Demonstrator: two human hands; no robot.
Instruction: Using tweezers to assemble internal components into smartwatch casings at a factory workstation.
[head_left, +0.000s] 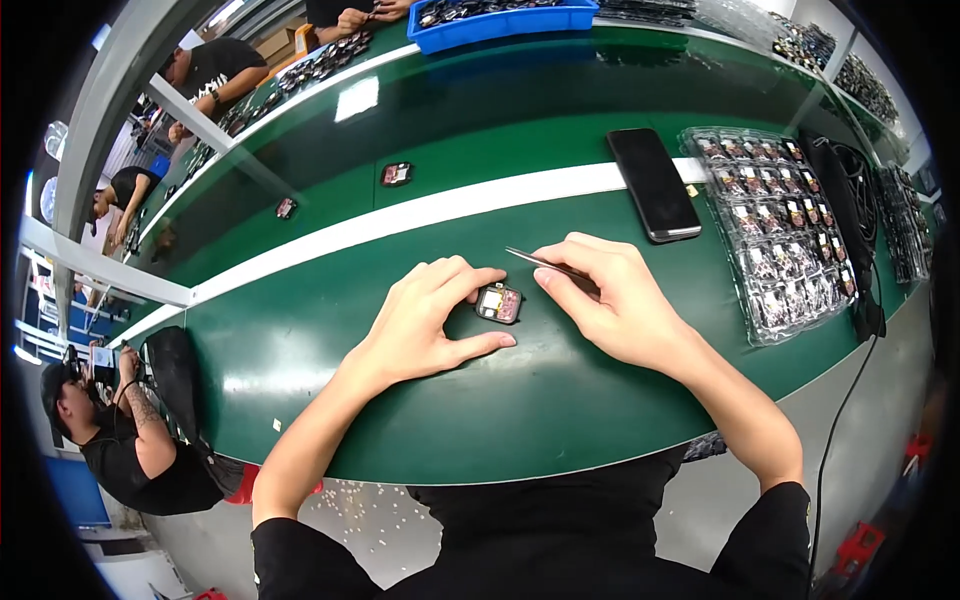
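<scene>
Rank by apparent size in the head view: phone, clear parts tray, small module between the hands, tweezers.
1. clear parts tray
2. phone
3. tweezers, partly hidden in the right hand
4. small module, touched by the left hand

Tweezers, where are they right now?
In the head view, the tweezers are in the right hand, just right of centre, tips pointing left above the small square part.

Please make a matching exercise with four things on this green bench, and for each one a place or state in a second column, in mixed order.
Things:
1. small square part
2. tweezers
3. dark phone
4. clear tray of parts

Places or states:
A. lying across the white stripe
B. held in the right hand
C. at the bench's right end, beside the phone
D. steadied by the left hand fingertips

Pairs: 1-D, 2-B, 3-A, 4-C
</scene>
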